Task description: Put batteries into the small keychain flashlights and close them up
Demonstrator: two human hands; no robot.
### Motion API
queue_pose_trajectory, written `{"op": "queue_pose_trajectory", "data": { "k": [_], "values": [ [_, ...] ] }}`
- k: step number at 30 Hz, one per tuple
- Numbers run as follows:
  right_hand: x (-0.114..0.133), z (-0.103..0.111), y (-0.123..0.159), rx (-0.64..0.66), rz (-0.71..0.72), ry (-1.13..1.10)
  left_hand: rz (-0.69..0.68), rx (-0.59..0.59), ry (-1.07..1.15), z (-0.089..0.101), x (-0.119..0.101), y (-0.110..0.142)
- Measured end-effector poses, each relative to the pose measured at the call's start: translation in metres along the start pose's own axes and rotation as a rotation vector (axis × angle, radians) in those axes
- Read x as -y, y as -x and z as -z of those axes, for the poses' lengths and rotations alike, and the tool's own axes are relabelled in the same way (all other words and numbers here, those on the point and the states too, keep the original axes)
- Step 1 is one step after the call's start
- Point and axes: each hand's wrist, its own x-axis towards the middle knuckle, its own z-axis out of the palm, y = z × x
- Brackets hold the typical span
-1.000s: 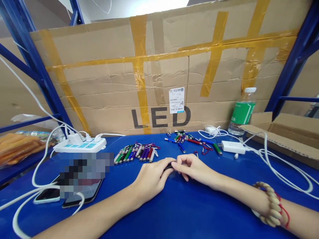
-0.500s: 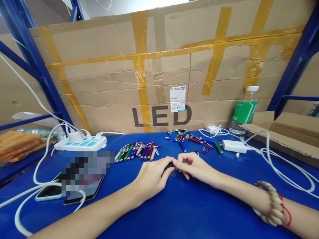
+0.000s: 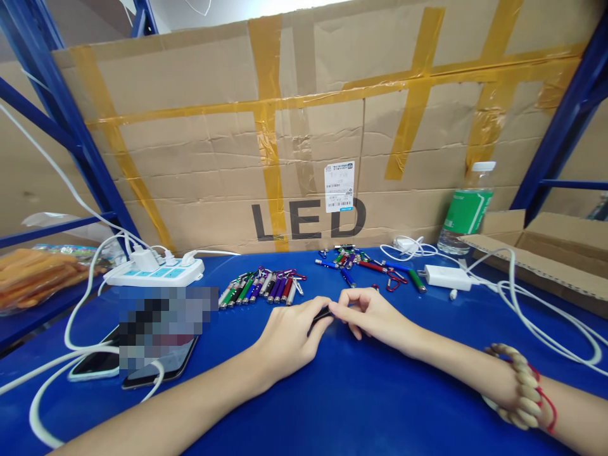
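Observation:
My left hand (image 3: 291, 330) is closed around a slim black pen-shaped flashlight (image 3: 322, 313), which is mostly covered by the fingers. At its right end, the thumb and fingertip of my right hand (image 3: 373, 318) pinch together; whether they grip the flashlight's tip or a small part there is hidden. Beyond my left hand lies a neat row of small coloured flashlights (image 3: 259, 289) with carabiner clips. Past my right hand is a loose pile of similar flashlights (image 3: 349, 261) and clips in blue, red, green and purple.
A power strip (image 3: 161, 273) and phones (image 3: 164, 364) with white cables lie at left. On the right are a white charger (image 3: 448, 277), a green-labelled bottle (image 3: 468, 212) and an open cardboard box (image 3: 560, 253). A large taped cardboard sheet (image 3: 199, 164) stands behind the blue table (image 3: 361, 405).
The camera view has shifted slightly. Both hands stay together on the black flashlight, with only tiny finger movement.

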Motion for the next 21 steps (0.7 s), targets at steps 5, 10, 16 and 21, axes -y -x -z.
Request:
{"op": "queue_pose_trajectory", "data": {
  "k": [5, 10, 16, 21],
  "values": [
    [0.0005, 0.0003, -0.0003, -0.054, 0.027, 0.033, 0.007, -0.010, -0.023, 0.0000, 0.0002, -0.0004],
    [0.0005, 0.0008, -0.0016, -0.091, 0.039, 0.049, 0.003, 0.001, -0.027, -0.0011, 0.0015, -0.0010],
    [-0.0024, 0.0024, -0.0031, -0.080, 0.018, 0.047, 0.010, 0.005, -0.052, -0.0016, 0.0025, -0.0002],
    [-0.0039, 0.0029, -0.0037, -0.060, 0.021, 0.004, 0.008, -0.005, -0.081, -0.0027, 0.0042, 0.0000]
  ]
}}
